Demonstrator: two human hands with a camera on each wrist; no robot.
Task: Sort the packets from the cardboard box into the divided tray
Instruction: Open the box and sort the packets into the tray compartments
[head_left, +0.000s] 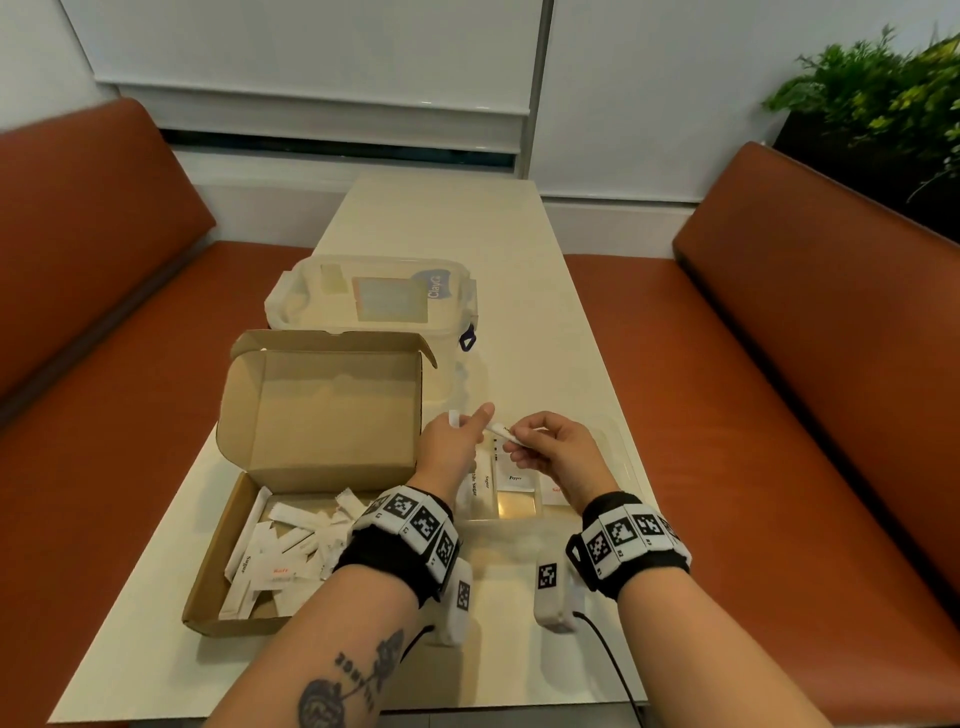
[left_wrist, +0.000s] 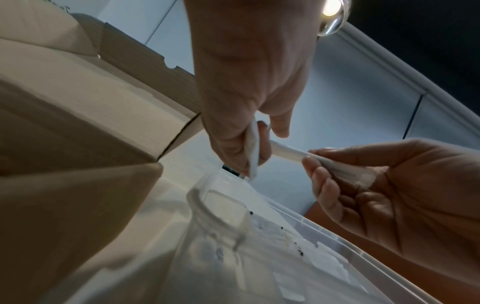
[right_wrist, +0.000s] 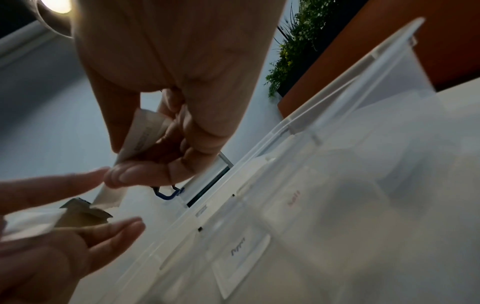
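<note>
An open cardboard box (head_left: 208, 597) at the left holds several white packets (head_left: 280, 540). To its right lies the clear divided tray (head_left: 514, 505), with label cards reading Sugar, Pepper and Salt. Both hands hover over the tray's far end. My left hand (head_left: 467, 431) grips a white packet (head_left: 454, 417) in its curled fingers. My right hand (head_left: 524, 439) pinches a second white packet (head_left: 500, 430) between thumb and fingers. That packet's free end reaches the left fingertips (left_wrist: 263, 144). In the right wrist view the pinched packet (right_wrist: 137, 139) bends under the thumb.
A clear lidded plastic container (head_left: 374, 296) stands behind the box. The cream table (head_left: 467, 218) runs away from me between two orange benches (head_left: 779, 364). A green plant (head_left: 883, 88) sits at the back right. A black cable (head_left: 618, 670) trails off the near edge.
</note>
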